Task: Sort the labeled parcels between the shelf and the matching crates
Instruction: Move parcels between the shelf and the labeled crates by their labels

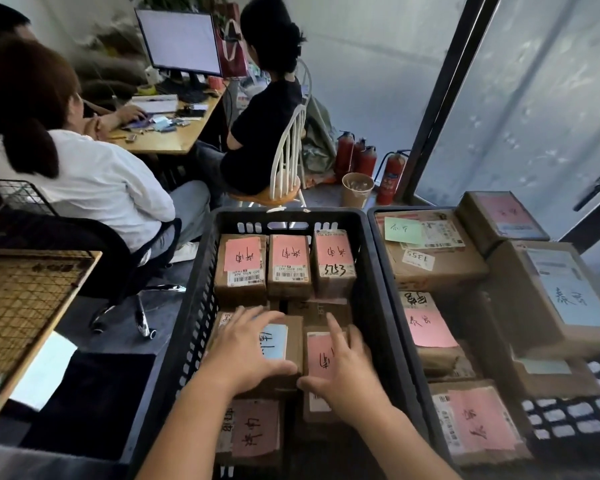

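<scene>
Cardboard parcel (284,344) blue-labelled | left hand (243,351) grips it | right hand (343,372) flat on pink-labelled parcel (321,348) | white sticker (418,259) "1355"

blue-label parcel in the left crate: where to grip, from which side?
Judging by the pose, from above. The blue-label parcel lies flat, label up, hemmed in by the pink-label parcel on its right and the crate wall on its left. Grip across its near and far edges, where the left hand already spans it; the side faces look blocked.
</scene>
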A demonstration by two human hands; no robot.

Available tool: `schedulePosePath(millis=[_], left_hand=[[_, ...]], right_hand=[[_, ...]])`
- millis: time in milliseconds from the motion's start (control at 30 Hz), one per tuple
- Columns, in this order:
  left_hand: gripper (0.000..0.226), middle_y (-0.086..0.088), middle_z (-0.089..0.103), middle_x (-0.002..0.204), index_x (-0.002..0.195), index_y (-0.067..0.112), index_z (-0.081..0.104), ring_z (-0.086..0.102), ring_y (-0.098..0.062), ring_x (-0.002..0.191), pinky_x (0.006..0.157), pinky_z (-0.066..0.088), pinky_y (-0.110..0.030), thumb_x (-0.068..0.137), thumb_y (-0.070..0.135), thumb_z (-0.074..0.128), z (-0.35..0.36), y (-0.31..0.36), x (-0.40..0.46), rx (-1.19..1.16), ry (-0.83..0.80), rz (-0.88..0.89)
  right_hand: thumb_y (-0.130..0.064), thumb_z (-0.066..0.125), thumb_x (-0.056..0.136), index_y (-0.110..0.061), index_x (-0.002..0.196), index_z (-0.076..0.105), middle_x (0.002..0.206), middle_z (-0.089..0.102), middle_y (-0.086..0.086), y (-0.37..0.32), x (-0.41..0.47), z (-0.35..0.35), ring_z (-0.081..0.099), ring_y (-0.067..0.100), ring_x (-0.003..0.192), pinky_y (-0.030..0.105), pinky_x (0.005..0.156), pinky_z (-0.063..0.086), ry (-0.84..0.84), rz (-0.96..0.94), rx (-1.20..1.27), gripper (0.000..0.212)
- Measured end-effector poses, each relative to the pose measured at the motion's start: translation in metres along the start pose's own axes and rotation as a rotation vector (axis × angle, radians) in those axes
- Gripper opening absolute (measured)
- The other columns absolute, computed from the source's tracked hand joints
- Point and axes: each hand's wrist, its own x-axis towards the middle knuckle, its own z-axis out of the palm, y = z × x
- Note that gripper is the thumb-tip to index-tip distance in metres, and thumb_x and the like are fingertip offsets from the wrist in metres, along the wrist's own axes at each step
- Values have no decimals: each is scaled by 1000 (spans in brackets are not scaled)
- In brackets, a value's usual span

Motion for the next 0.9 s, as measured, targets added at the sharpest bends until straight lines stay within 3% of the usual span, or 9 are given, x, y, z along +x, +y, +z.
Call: schedulePosePath(millis=[100,233,367,500,667,900], left_hand=[[105,16,16,171,156,51,29,-3,-13,160,129,8,-51,67,75,79,-22,15,-13,-33,78,17],[108,22,15,170,155,57,24,-4,-7,159,129,10,-53,63,78,78,-52,36,-40,-64,215,19],[114,24,16,169,152,61,24,-5,-4,158,128,15,-52,52,92,70,-74,56,-81,-77,386,-14],[111,28,13,168,153,61,24,-9,2,156,128,15,-48,58,88,73,-76,85,-151,-91,603,-129],[106,39,7,164,147,70,21,-11,8,154,128,16,-49,55,93,68,-65,125,-271,-62,890,-337],[102,44,8,162,146,70,22,-10,18,150,128,18,-43,56,90,65,-15,191,-491,79,1228,-788]], right_hand=[[-69,71,84,-49,163,-7,175,-10,-4,-17,-9,-35,-12,24,161,48,129,8,78,-218,-226,112],[-74,66,83,-52,162,-6,175,-10,-11,-36,-16,-89,-23,17,159,42,126,-8,138,-471,-399,109],[-77,66,81,-55,161,-5,173,-14,-16,-54,-24,-135,-25,14,158,48,129,-3,134,-617,-422,109],[-82,65,78,-59,158,-4,172,-15,-20,-75,-44,-159,-22,13,159,49,130,3,92,-819,-404,108],[-83,68,73,-68,154,2,166,-9,-34,-112,-104,-148,-10,2,158,45,128,18,-120,-1120,-220,106],[-91,64,63,-71,151,7,164,-7,-40,-146,-266,-76,-5,-2,157,45,130,19,-590,-1545,-139,106]])
